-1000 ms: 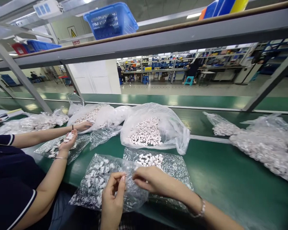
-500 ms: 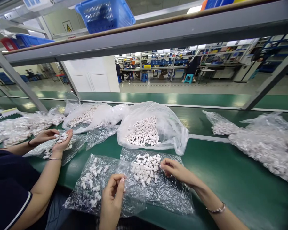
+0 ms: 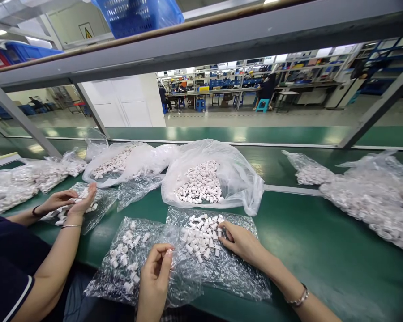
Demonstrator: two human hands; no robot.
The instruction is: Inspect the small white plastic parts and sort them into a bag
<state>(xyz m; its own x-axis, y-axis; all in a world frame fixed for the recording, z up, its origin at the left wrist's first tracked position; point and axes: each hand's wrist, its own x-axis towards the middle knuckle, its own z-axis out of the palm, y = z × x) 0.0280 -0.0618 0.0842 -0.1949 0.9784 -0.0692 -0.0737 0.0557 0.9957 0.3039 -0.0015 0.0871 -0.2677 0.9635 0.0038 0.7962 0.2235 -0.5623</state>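
Note:
My left hand (image 3: 156, 279) is in a pinch over the clear plastic bag (image 3: 164, 232) nearest me; whatever sits between its fingertips is too small or hidden to make out. Small white tubular plastic pieces (image 3: 124, 252) lie scattered on the left part of that bag. My right hand (image 3: 240, 241) reaches in from the right, its thumb and forefinger around a white plastic piece (image 3: 219, 232) at the right edge of a heap of white plastic pieces (image 3: 203, 237). This heap rests on a second clear plastic bag (image 3: 235, 277), partly overlapped by the first.
Behind the heap, a large translucent bag (image 3: 238, 179) holds many more pieces. Filled bags (image 3: 372, 201) are piled at the right, others (image 3: 30, 179) at the left. A co-worker's hands (image 3: 75, 203) handle white pieces on my left. A metal shelf beam (image 3: 188, 49) crosses above the green table (image 3: 298, 232).
My right hand has shifted slightly left onto the heap's edge, its curled fingers now extended around a piece. My left hand keeps its pinch. The camera view has shifted a little.

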